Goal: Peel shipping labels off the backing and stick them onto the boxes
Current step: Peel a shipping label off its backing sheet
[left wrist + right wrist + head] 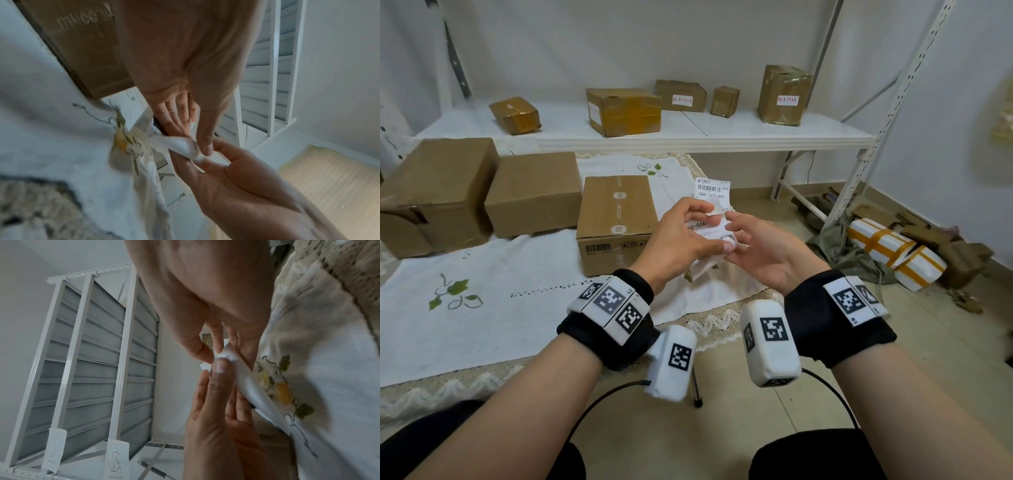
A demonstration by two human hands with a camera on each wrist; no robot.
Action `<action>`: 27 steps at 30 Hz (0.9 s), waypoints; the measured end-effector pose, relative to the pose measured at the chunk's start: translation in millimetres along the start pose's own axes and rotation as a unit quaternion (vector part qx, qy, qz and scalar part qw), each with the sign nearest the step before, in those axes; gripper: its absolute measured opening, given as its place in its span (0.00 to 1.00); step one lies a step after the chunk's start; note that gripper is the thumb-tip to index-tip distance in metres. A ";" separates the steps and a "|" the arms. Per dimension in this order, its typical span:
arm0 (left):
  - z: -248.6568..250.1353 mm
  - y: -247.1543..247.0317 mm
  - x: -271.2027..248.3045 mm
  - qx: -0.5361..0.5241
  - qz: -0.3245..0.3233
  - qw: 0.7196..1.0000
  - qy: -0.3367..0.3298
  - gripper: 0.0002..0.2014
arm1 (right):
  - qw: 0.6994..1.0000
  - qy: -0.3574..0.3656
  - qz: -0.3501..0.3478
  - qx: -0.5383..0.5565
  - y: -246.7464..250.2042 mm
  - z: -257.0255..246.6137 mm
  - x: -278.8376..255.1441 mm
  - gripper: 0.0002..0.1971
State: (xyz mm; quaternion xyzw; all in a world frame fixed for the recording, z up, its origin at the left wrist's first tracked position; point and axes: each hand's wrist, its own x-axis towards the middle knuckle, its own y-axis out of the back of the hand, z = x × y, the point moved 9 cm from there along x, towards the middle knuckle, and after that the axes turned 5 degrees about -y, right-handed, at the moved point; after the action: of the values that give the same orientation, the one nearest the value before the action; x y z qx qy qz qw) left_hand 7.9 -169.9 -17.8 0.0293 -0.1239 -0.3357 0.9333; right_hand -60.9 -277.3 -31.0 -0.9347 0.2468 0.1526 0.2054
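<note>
A strip of white shipping labels (713, 192) with barcodes is held upright between my two hands, just right of a brown cardboard box (616, 219) on the cloth. My left hand (698, 228) grips the strip, with its thumb (221, 368) pressed on the crumpled paper (185, 146). My right hand (743, 233) pinches the same strip from the other side, its fingers (185, 164) under the paper. One corner of a label (715, 209) curls away from the backing between the two forefingers. The box (82, 40) has no label on its top.
Two plain cardboard boxes (434, 195) (534, 192) stand left of the near box on an embroidered white cloth (482, 274). A white shelf (722, 135) behind carries several taped boxes. Wrapped white parcels (893, 253) and scraps lie on the floor at right.
</note>
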 end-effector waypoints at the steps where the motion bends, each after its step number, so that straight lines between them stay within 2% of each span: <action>1: -0.7 1.0 0.0 -0.019 0.008 1.000 0.004 0.32 | 1.000 0.006 -0.009 0.000 -1.9 -0.4 -0.2 0.19; 6: -1.2 2.0 0.4 -0.093 0.020 0.995 0.021 0.30 | 0.999 0.024 -0.031 -0.006 -5.1 -2.1 0.2 0.24; 10: -3.6 3.6 1.4 -0.130 0.030 0.991 0.032 0.29 | 0.999 0.027 -0.043 0.010 -5.4 -3.7 0.7 0.23; 14: -4.2 8.6 3.4 -0.141 0.053 0.988 0.025 0.29 | 0.999 0.031 -0.019 -0.007 0.5 -2.5 4.6 0.22; 18: -0.2 13.3 3.4 -0.139 0.081 0.987 0.004 0.28 | 0.999 0.041 0.014 -0.033 8.7 -3.0 8.8 0.16; 25: 2.2 13.8 3.3 -0.164 0.077 0.983 0.001 0.28 | 0.997 0.051 -0.053 0.014 0.5 -6.1 6.6 0.08; 27: 0.3 14.3 4.1 -0.165 0.079 0.983 0.004 0.28 | 0.996 0.052 -0.061 0.031 0.3 -7.8 5.9 0.09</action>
State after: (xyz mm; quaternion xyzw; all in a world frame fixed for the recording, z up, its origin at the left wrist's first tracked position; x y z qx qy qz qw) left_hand 19.7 -161.5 -14.7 -0.1337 -0.0648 -0.2768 0.9494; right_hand -54.6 -283.5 -26.6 -0.9479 0.2040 0.0827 0.2305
